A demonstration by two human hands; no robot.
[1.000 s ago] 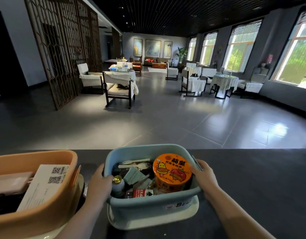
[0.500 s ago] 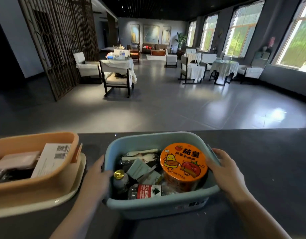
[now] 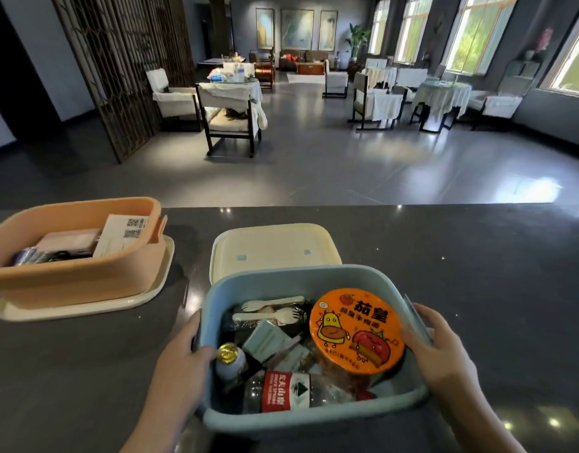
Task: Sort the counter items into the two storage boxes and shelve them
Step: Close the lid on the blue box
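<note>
Hands grip the blue storage box (image 3: 314, 416) from both sides at the near edge of the dark table (image 3: 477, 273). The left hand (image 3: 180, 361) curls round the box's left wall, thumb hooked over the rim; the right hand (image 3: 438, 351) wraps its fingers round the right wall and the handle tab there. Whether the box rests on the table or is raised off it cannot be told from this angle.

Inside the blue box an orange-lidded noodle cup (image 3: 356, 331) leans against the right wall. A water bottle with a red label (image 3: 281, 392) lies on its side along the near wall, and a small bottle with a gold cap (image 3: 229, 358) stands upright in the near left corner. Two pale plastic forks (image 3: 268, 310) lie across dark packets toward the far wall, with light sachets (image 3: 265, 338) in the middle.

Just beyond the blue box, partly hidden by its far wall, a cream lid (image 3: 275, 246) lies flat on the table.

Toward the table's left edge sits the orange storage box (image 3: 76, 279), resting on a second cream lid (image 3: 85, 305). It holds a white card with QR codes (image 3: 125, 235) propped against its right wall, a pale pink pouch (image 3: 69, 241) and darker items that are too blurred to name.
</note>
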